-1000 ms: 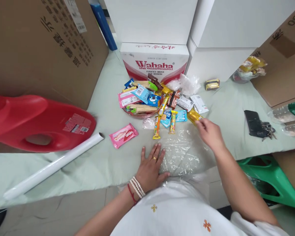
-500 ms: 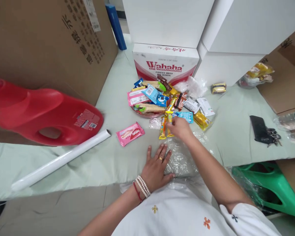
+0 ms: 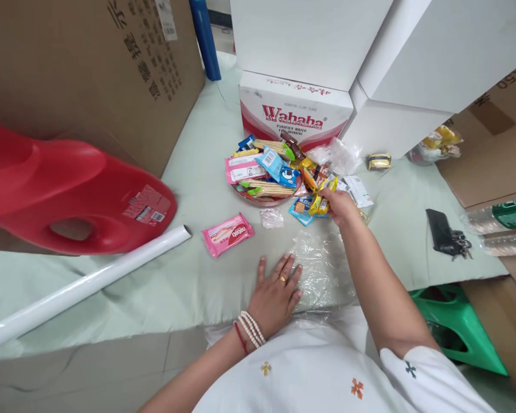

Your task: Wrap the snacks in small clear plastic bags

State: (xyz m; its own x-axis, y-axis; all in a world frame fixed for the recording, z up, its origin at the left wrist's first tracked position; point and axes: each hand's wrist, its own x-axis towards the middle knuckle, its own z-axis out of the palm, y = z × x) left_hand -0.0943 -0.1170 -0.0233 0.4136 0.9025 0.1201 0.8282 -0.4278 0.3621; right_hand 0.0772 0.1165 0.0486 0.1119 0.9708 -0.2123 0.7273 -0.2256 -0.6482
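Observation:
My left hand (image 3: 274, 289) lies flat near the table's front edge with its fingers spread, beside a crinkled sheet of clear plastic film (image 3: 318, 267). Farther up, my right hand (image 3: 343, 205) pinches yellow snack packets (image 3: 320, 201) over a blue snack packet (image 3: 300, 211). Its fingertips are partly hidden. Just left of them stands a red-rimmed basket (image 3: 260, 199) heaped with wrapped snacks, bundles of thin sticks (image 3: 269, 188) among them. A pink wafer packet (image 3: 229, 235) rests alone on the tablecloth, and a small crumpled clear wrapper (image 3: 272, 218) sits to its right.
Behind the snacks are a Wahaba-style water carton printed Wahaha (image 3: 294, 115) and white boxes (image 3: 309, 40). A red jug (image 3: 107, 201) and a white roll (image 3: 90, 287) occupy the left. On the right are a black phone-like object with keys (image 3: 447, 235) and plastic bottles (image 3: 505, 218).
My right hand has moved up and slightly right, carrying the yellow packets off the tablecloth towards the snack pile. My left hand has stayed flat in place. The view has shifted slightly.

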